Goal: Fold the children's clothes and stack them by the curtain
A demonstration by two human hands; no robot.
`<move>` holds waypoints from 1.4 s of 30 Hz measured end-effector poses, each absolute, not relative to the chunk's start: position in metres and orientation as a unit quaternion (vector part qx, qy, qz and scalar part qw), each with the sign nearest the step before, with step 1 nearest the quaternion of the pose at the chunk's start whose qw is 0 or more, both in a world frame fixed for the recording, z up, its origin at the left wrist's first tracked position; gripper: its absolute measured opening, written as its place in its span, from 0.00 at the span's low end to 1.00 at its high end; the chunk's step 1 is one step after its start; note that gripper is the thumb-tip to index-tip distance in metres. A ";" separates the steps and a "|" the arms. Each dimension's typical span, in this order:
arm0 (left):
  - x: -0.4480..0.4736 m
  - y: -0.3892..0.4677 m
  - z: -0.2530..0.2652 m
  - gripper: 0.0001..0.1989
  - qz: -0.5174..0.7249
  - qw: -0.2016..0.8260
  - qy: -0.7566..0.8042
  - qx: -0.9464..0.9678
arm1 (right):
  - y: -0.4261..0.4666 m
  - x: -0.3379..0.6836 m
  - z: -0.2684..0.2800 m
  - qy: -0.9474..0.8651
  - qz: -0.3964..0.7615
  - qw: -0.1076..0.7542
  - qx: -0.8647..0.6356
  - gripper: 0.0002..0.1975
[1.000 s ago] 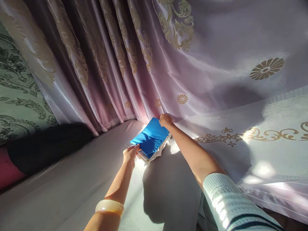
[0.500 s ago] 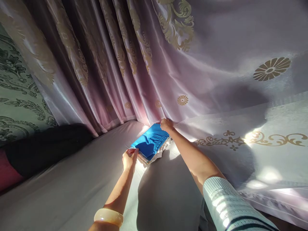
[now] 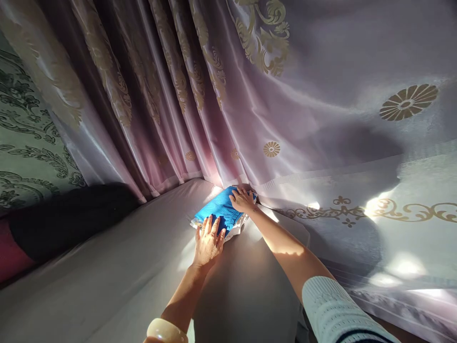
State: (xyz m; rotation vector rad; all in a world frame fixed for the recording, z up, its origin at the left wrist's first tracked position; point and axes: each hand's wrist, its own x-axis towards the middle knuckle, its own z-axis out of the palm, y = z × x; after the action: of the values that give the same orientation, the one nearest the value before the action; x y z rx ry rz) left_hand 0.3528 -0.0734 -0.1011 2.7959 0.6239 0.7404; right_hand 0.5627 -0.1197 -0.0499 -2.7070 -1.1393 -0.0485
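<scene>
The folded blue cloth point(image 3: 216, 206) lies on a stack of pale cloth point(image 3: 240, 228) on the bed point(image 3: 121, 267), just beside the curtain point(image 3: 307, 95). The left hand point(image 3: 209, 242) rests on its near edge with fingers spread, gripping nothing; the right hand point(image 3: 243, 200) lies on its right end, fingers loosely extended.

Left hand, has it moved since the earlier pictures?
Yes: judged against the patterned curtain, the left hand has shifted right, onto the folded blue garment.

Left hand point(image 3: 209, 247) and right hand point(image 3: 243, 200), both palm down with fingers spread, on outstretched forearms point(image 3: 291, 245).
</scene>
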 end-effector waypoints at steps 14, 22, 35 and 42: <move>0.324 -0.080 -0.110 0.25 0.235 0.064 0.204 0.948 | -0.120 0.561 -0.049 -0.377 -0.003 0.077 -0.923 0.28; 0.223 -0.051 -0.116 0.26 0.144 0.100 0.304 0.936 | -0.096 0.501 -0.055 -0.484 -0.021 0.083 -0.871 0.25; 0.043 -0.022 -0.090 0.33 0.052 0.113 0.489 0.863 | -0.086 0.455 -0.066 -0.489 -0.058 0.057 -0.868 0.25; -0.004 -0.025 -0.083 0.37 -0.004 0.116 0.560 0.820 | -0.086 0.458 -0.066 -0.492 -0.062 0.054 -0.867 0.24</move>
State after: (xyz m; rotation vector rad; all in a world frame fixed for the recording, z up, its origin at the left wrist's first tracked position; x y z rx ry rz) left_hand -0.0039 -0.0254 -0.0834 2.4020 1.6406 -0.0124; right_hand 0.4576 -0.0855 -0.0663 -2.6343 -1.4936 -0.1899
